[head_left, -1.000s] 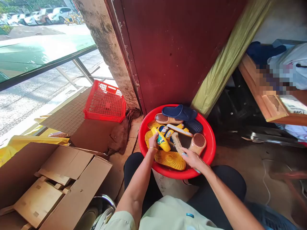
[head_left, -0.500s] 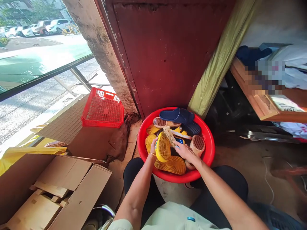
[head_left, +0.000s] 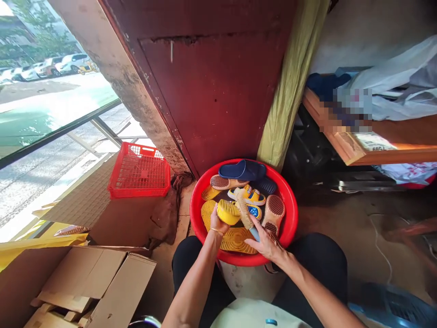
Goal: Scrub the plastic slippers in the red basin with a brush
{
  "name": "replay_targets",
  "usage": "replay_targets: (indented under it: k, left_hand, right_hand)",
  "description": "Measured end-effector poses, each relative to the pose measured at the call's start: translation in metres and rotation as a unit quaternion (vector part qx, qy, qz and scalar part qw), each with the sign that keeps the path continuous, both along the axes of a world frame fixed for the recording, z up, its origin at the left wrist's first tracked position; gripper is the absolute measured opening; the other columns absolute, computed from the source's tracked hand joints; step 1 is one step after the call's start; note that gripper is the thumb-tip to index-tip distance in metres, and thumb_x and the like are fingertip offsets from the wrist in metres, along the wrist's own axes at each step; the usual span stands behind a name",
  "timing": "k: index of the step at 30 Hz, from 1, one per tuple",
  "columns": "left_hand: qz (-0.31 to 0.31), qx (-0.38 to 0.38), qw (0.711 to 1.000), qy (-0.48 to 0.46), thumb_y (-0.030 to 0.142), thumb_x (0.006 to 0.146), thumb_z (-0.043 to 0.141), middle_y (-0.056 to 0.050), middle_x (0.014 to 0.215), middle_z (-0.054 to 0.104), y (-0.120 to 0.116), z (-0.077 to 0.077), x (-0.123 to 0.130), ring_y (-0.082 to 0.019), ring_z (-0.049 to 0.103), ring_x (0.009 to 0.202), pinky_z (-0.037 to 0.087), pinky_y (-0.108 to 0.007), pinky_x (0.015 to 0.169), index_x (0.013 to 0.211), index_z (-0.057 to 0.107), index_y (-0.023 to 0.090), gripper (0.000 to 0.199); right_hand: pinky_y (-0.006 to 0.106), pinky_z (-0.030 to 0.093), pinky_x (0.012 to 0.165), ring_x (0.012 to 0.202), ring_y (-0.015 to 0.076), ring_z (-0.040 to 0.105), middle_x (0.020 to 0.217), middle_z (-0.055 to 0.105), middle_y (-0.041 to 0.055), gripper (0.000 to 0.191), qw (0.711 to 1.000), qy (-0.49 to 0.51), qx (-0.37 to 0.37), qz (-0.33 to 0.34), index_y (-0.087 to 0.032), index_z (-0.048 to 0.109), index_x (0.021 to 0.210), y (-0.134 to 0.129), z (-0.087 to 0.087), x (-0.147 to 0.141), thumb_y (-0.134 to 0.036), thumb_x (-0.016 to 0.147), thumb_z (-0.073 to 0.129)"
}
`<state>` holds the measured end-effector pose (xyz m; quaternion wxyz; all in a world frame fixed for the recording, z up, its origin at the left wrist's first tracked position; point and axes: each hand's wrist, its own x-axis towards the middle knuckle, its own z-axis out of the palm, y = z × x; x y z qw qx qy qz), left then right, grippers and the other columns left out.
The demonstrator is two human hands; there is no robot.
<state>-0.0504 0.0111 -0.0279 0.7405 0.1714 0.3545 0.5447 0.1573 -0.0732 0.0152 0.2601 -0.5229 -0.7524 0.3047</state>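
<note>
My left hand [head_left: 218,223] is closed round a yellow slipper [head_left: 228,213], raised over a red basin [head_left: 292,214] with its ridged sole partly showing. My right hand [head_left: 268,242] grips a scrubbing brush [head_left: 244,213] with pale bristles, close to the slipper's right side. Several slippers lie in the basin below. Among them are a navy slipper [head_left: 241,170] at the back, a beige-and-brown slipper [head_left: 274,211] on the right and a yellow sole [head_left: 239,240] near the front. A yellow strapped sandal [head_left: 251,196] lies behind the brush.
A red plastic crate [head_left: 139,171] rests on cardboard at the left, with an open cardboard box [head_left: 85,273] nearer me. The maroon door [head_left: 211,91] stands behind the basin. A wooden table [head_left: 389,152] with bags on it juts in from the right.
The slipper in my left hand has tipped, its sole now foreshortened. My right hand and the brush have come nearer me. The view has shifted, moving the surroundings.
</note>
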Motion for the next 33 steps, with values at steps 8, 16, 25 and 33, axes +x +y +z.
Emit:
replay_targets:
  k: [8, 16, 25, 33]
  left_hand:
    - [-0.003, -0.030, 0.999, -0.042, 0.062, 0.087, 0.053, -0.012, 0.111, 0.072, -0.018, 0.043, 0.033, -0.029, 0.065, 0.108, 0.055, -0.045, 0.087, 0.109, 0.068, 0.020, 0.050]
    - [0.058, -0.061, 0.995, -0.056, 0.048, 0.092, 0.048, -0.011, 0.109, 0.072, -0.017, 0.044, 0.048, -0.025, 0.065, 0.110, 0.057, -0.043, 0.090, 0.102, 0.068, 0.023, 0.033]
    - [0.041, -0.087, 0.994, 0.056, 0.029, 0.085, 0.059, -0.001, 0.066, 0.057, -0.007, 0.028, 0.037, -0.013, 0.058, 0.066, 0.058, -0.039, 0.089, 0.072, 0.059, 0.019, 0.016]
    - [-0.019, 0.103, 0.862, 0.497, 0.036, 0.073, 0.075, -0.008, 0.096, 0.073, -0.013, 0.010, -0.030, -0.025, 0.067, 0.095, 0.055, -0.036, 0.086, 0.095, 0.074, 0.019, 0.027]
  right_hand:
    - [0.046, 0.051, 0.100, 0.131, 0.0330, 0.055, 0.148, 0.052, 0.0176, 0.092, 0.993, 0.054, 0.049, -0.093, -0.019, 0.021, 0.160, 0.053, 0.044, -0.007, -0.045, 0.084, 0.067]
    - [0.034, 0.061, 0.071, 0.096, 0.0254, 0.070, 0.128, 0.066, 0.0136, 0.084, 0.980, 0.154, -0.016, -0.124, -0.021, 0.028, 0.158, 0.096, 0.040, 0.002, -0.049, 0.086, 0.060]
    - [0.019, 0.048, 0.047, 0.052, 0.0098, 0.058, 0.090, 0.071, 0.0024, 0.068, 0.984, 0.065, -0.150, -0.076, -0.021, 0.040, 0.150, 0.040, -0.018, 0.011, -0.031, 0.085, 0.057]
    - [0.022, 0.047, 0.043, 0.045, 0.0107, 0.053, 0.068, 0.059, -0.0062, 0.068, 0.955, 0.142, -0.236, -0.107, -0.022, 0.037, 0.151, 0.006, -0.045, 0.032, -0.034, 0.086, 0.051]
